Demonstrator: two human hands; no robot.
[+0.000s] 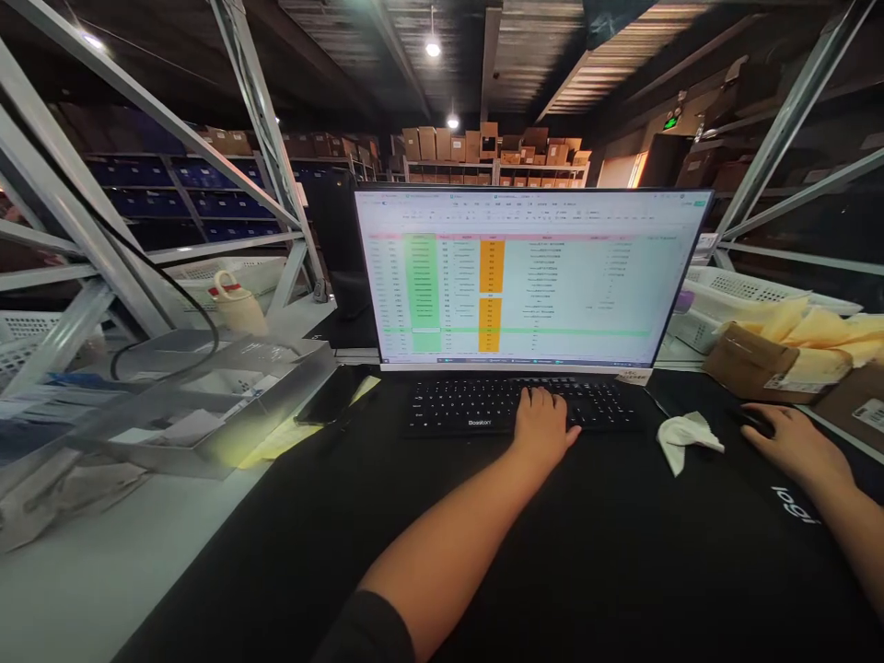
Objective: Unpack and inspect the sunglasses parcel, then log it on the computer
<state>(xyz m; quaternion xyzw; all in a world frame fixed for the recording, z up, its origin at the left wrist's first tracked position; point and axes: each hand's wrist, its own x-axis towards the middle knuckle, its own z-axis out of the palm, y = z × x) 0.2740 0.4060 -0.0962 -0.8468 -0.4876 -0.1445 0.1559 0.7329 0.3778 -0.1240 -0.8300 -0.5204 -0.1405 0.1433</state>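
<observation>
1. The "Bosston" keyboard (462, 405) sits on the black desk mat (587, 552), just in front of the monitor (552, 318); its rear edge runs close to the screen's lower edge, while its front edge faces a broad stretch of mat (the widest room for moving here).
2. The dark computer mouse (758, 421) is on the mat to the keyboard's right; a crumpled white tissue (691, 438) lies between them, narrowing that gap.
3. Leftward, a black smartphone (338, 396) lies near the mat's slanting left edge; a gray bin (276, 403) stands beyond it on the pale tabletop (138, 562).
4. Rightward, a brown cardboard box (747, 362) bounds the space behind the mouse.
5. The left hand (542, 428) is loosely open over the keyboard's right part, fingers bent and thumb spread; whether keys are pressed cannot be told.
6. The right hand (805, 451), well apart from the left, covers much of the mouse, fingers forward; how firmly it grips cannot be told.
</observation>
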